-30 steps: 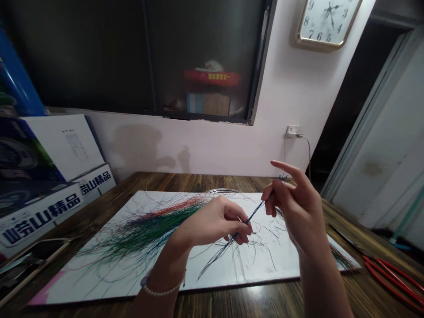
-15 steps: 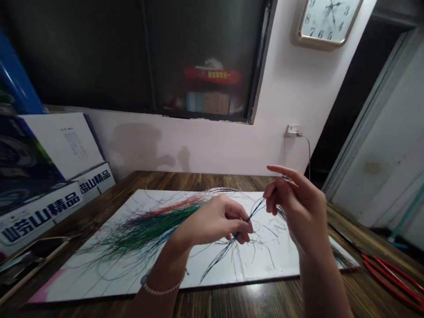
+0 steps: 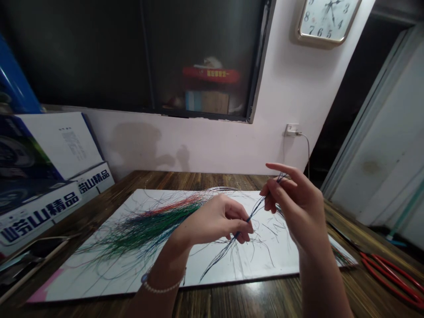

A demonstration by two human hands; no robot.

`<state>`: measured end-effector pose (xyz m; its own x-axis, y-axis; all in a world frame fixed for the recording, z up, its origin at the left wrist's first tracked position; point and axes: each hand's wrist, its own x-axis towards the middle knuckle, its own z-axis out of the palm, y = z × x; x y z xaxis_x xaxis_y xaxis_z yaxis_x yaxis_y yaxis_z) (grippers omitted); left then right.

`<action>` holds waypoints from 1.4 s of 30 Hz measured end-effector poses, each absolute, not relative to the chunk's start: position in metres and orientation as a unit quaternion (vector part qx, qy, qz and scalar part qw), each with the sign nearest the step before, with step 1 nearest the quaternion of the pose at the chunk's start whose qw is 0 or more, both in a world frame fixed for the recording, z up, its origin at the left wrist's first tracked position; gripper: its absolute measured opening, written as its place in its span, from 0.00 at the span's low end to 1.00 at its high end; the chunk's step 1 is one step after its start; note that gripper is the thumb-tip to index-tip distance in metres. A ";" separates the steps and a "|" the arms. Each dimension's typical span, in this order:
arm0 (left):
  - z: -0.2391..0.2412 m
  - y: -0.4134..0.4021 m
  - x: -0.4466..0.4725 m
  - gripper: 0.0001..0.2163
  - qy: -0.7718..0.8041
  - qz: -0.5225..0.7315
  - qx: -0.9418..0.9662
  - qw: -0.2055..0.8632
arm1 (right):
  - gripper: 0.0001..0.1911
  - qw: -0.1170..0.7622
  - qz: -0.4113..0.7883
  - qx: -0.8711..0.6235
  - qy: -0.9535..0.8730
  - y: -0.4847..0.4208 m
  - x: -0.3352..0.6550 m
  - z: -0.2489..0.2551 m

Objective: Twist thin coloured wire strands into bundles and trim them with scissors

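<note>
Thin dark blue wires [image 3: 217,257] run in a small bundle between my two hands, above a white board [image 3: 232,267]. My left hand [image 3: 228,221] pinches the bundle near its middle, and the loose ends hang down toward the lower left. At the upper end, my right hand [image 3: 288,194] holds the strands between thumb and bent fingers, with the index finger stretched out. Between the hands the strands bow slightly apart. A large heap of green, blue and red wires [image 3: 149,225] lies on the board, left of and partly behind my left hand.
Red-handled scissors [image 3: 387,274] lie at the table's right side. Loose wire bits [image 3: 270,229] are scattered over the board. Printed boxes [image 3: 59,203] stand at the left, near a phone-like object [image 3: 29,260]. A wall clock [image 3: 327,20] hangs at the upper right.
My right thumb and fingers have shifted slightly, and more of the strands' upper ends shows above them. The left hand keeps its pinch in the same place.
</note>
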<state>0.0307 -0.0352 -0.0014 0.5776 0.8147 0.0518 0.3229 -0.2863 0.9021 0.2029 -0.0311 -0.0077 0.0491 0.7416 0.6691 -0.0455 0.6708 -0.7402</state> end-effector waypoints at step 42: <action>0.001 -0.037 0.029 0.05 0.347 0.371 0.729 0.458 | 0.03 0.611 0.348 -0.276 -0.655 -0.036 0.191 -0.010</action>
